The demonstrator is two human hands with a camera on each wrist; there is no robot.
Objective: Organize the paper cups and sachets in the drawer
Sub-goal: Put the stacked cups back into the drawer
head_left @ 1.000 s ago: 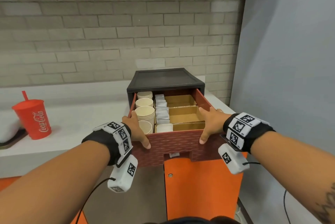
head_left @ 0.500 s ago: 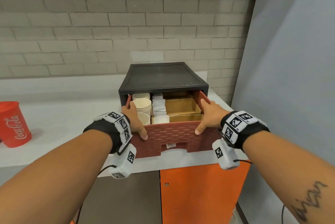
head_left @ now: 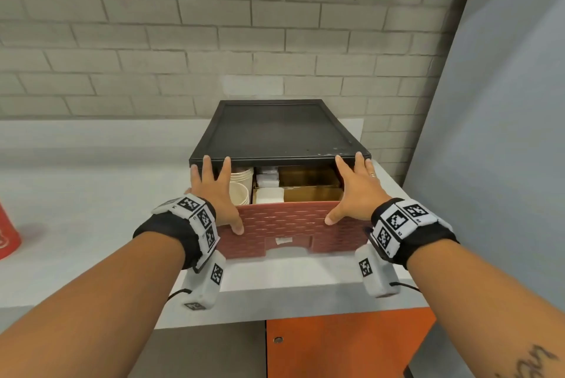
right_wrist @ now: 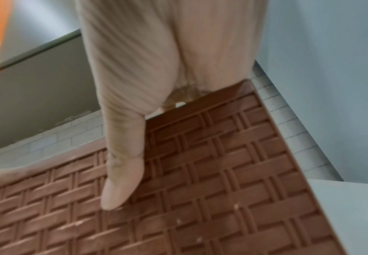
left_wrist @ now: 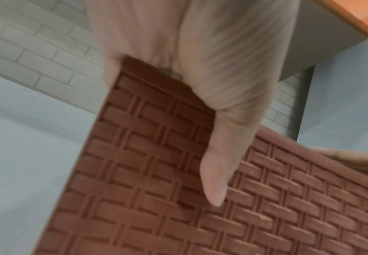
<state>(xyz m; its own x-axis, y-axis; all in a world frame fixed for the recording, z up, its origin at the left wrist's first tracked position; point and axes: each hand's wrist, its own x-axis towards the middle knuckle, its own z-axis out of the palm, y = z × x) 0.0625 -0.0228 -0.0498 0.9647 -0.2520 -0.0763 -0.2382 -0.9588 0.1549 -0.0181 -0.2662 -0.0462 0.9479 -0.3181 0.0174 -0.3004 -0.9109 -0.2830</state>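
A red-brown woven-pattern drawer [head_left: 290, 224] sits mostly pushed into its black case [head_left: 279, 131] on the counter. In the gap that still shows stand stacked paper cups [head_left: 240, 186], white sachets [head_left: 269, 191] and brown cardboard compartments [head_left: 312, 185]. My left hand [head_left: 217, 194] presses on the drawer's left front corner, fingers straight and reaching the case's edge, thumb on the front panel [left_wrist: 178, 189]. My right hand [head_left: 351, 191] mirrors it on the right corner, fingers straight, thumb flat on the front [right_wrist: 200, 189].
The case stands on a white counter [head_left: 91, 209] against a grey brick wall, close to a grey-blue side wall [head_left: 504, 133] on the right. A red cup [head_left: 7, 237] peeks in at the left edge. An orange cabinet door [head_left: 342, 347] lies under the counter.
Both hands have pushed the drawer back into the case, from well pulled out to nearly closed. Their fingers have straightened towards the case's front edge. My view has moved closer and rightward.
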